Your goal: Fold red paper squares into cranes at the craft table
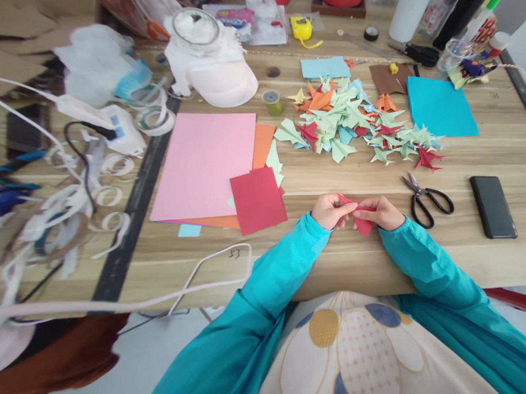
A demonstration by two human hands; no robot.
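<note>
Between my two hands is a small folded piece of red paper, partly hidden by the fingers. My left hand is closed on its left end, thumb on top. The fingers of my right hand pinch its right side. Beyond the hands lies a pile of folded paper pieces in pale green, orange, red and blue. A red paper square is to the left of my left hand, overlapping a stack of pink sheets. Black-handled scissors rest to the right of my right hand.
A black phone lies at the right. Blue paper and brown paper are behind the pile. A white cap, a spool and a yellow tape measure stand farther back. Cables and tape rolls crowd the left.
</note>
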